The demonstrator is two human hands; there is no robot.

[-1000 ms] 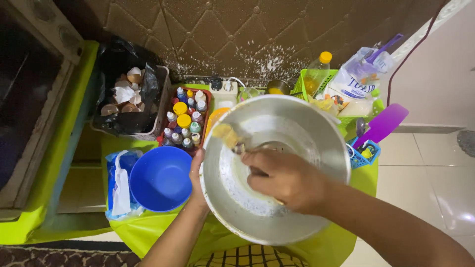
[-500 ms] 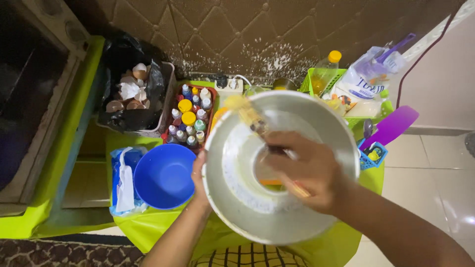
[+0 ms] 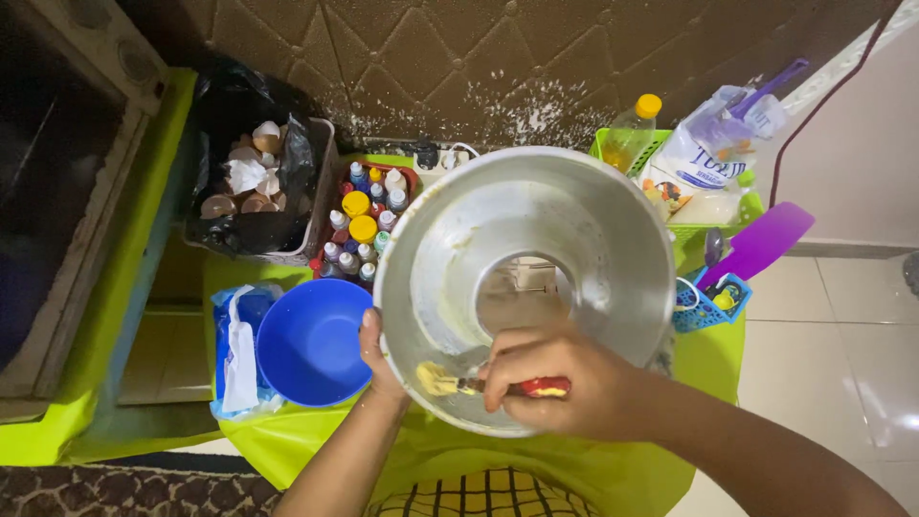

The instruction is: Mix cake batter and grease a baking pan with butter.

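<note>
A large round metal pan [image 3: 574, 220] is tilted up over the table, its open inside facing me. My left hand [image 3: 375, 356] grips its near left rim. My right hand [image 3: 565, 388] is shut on a pastry brush [image 3: 479, 383] with a red handle. The brush's pale yellow bristles press on the greased inner wall at the pan's near left side. A blue plastic bowl [image 3: 311, 342] stands just left of my left hand.
A tray of small coloured bottles [image 3: 362, 230] sits behind the bowl. A black bag of eggshells [image 3: 249, 182] lies at the back left. A green basket [image 3: 670, 163] with a flour bag, oil bottle and purple spatula [image 3: 761, 244] stands at the right.
The brush has swept round the pan's inner wall from the far left edge to the near left side. The pan has tipped up further toward me.
</note>
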